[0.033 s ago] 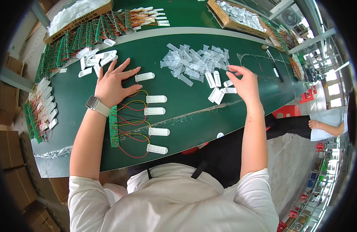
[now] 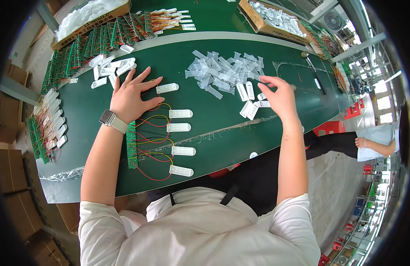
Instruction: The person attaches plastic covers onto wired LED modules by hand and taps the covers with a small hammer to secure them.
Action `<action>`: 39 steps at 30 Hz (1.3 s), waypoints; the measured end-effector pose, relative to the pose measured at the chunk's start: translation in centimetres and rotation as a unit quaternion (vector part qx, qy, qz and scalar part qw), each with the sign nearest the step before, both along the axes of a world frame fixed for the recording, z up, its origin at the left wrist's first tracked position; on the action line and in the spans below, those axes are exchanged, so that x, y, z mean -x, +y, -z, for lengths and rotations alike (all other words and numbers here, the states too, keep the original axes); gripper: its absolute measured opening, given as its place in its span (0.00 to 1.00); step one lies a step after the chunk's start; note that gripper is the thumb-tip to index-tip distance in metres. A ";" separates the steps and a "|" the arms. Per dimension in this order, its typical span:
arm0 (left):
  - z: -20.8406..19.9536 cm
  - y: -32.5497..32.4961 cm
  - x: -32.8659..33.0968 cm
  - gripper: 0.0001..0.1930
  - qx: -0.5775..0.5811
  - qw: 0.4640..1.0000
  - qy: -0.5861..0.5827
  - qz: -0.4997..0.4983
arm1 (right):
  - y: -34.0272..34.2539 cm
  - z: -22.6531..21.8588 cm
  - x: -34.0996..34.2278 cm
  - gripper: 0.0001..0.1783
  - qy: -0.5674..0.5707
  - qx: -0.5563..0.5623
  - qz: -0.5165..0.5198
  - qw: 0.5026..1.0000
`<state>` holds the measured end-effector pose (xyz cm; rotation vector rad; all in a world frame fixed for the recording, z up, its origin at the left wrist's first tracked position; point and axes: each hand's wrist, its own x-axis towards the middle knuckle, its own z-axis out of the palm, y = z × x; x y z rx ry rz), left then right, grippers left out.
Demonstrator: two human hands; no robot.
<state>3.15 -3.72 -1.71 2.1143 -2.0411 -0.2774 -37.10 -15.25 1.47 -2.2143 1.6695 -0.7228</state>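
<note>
My left hand [image 2: 135,94] lies palm down with its fingers spread, over the far end of a green circuit board strip [image 2: 131,146]. Red and yellow wires run from this strip to several white rounded caps with small dots, such as the cap [image 2: 181,151]. Another wired cap [image 2: 167,88] lies just right of my left fingers. My right hand [image 2: 279,98] hovers at the right edge of a pile of clear plastic pieces [image 2: 225,71], thumb and forefinger apart with nothing visible between them. Below its fingertips are several loose white shells [image 2: 248,110], partly covered by the hand.
More white shells [image 2: 107,71] lie beyond my left hand. Wired boards [image 2: 94,42] line the far left, beside a cardboard box [image 2: 89,24] of white material. Another box [image 2: 276,20] of white parts stands far right, near a long dark tool [image 2: 313,71]. A person [image 2: 378,142] sits at right.
My right hand has shifted very slightly left over the white shells. My left hand keeps its place on the table.
</note>
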 end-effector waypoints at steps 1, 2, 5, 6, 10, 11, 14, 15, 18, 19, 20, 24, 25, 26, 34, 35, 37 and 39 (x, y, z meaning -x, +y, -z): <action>0.0 0.0 0.0 0.33 0.001 1.000 -0.002 0.000 | 0.2 0.2 -0.7 0.15 -0.020 -0.008 -0.040 0.999; 0.0 0.0 0.0 0.33 0.000 1.000 -0.002 0.001 | 0.3 0.5 -1.5 0.15 -0.041 -0.015 -0.080 0.996; -0.1 -0.4 0.0 0.33 0.007 1.000 -0.003 0.010 | -0.2 1.4 -4.1 0.16 -0.034 0.039 -0.115 0.992; -0.2 -0.3 0.1 0.33 0.006 1.000 0.009 0.011 | -0.7 2.2 -4.7 0.17 -0.042 0.055 -0.116 0.991; -0.5 -0.1 0.0 0.35 0.000 0.999 0.037 0.006 | -1.7 5.1 -7.2 0.19 0.018 0.107 -0.129 0.986; -0.2 -0.1 -0.3 0.35 -0.007 0.999 0.036 0.007 | -1.8 5.5 -7.5 0.18 0.041 0.125 -0.139 0.981; -0.2 -0.2 0.1 0.34 -0.007 0.999 0.031 0.008 | -2.2 5.2 -7.4 0.15 0.032 0.111 -0.147 0.982; -0.3 -0.3 0.3 0.34 -0.005 0.999 0.032 0.007 | -2.3 5.0 -7.4 0.14 0.021 0.112 -0.151 0.982; -0.4 -0.2 0.2 0.34 -0.004 1.000 0.025 0.009 | -2.6 4.5 -7.9 0.13 -0.041 0.113 -0.126 0.985; -0.5 -0.2 0.3 0.34 -0.005 1.000 0.026 0.007 | -2.9 5.1 -7.9 0.11 -0.084 0.151 -0.125 0.977; -0.5 -0.4 0.5 0.34 -0.002 1.000 0.024 0.011 | -3.1 4.9 -7.6 0.11 -0.101 0.185 -0.114 0.971; 0.0 -0.8 0.7 0.35 -0.008 1.000 0.026 0.013 | -1.5 4.3 -7.1 0.09 -0.184 0.200 -0.063 0.960; -0.8 -0.3 0.8 0.34 -0.030 0.999 0.026 0.004 | 0.1 3.3 -7.5 0.11 -0.235 0.154 -0.064 0.958; -1.1 -0.1 0.5 0.34 -0.028 0.999 0.024 0.000 | 1.4 2.9 -7.7 0.11 -0.243 0.119 -0.062 0.961; -0.8 -0.7 0.7 0.35 -0.025 0.999 0.021 -0.004 | 9.0 4.7 -6.7 0.08 -0.406 -0.089 -0.108 0.903; -0.8 -0.8 0.8 0.35 -0.026 0.999 0.019 0.001 | 9.6 5.0 -6.9 0.08 -0.406 -0.074 -0.121 0.903; -0.7 -0.7 0.6 0.35 -0.030 0.999 0.019 -0.009 | 10.3 5.7 -7.2 0.08 -0.399 -0.077 -0.123 0.905; -0.5 -0.6 0.4 0.35 -0.033 0.999 0.015 -0.007 | 10.8 6.5 -7.5 0.08 -0.379 -0.065 -0.130 0.914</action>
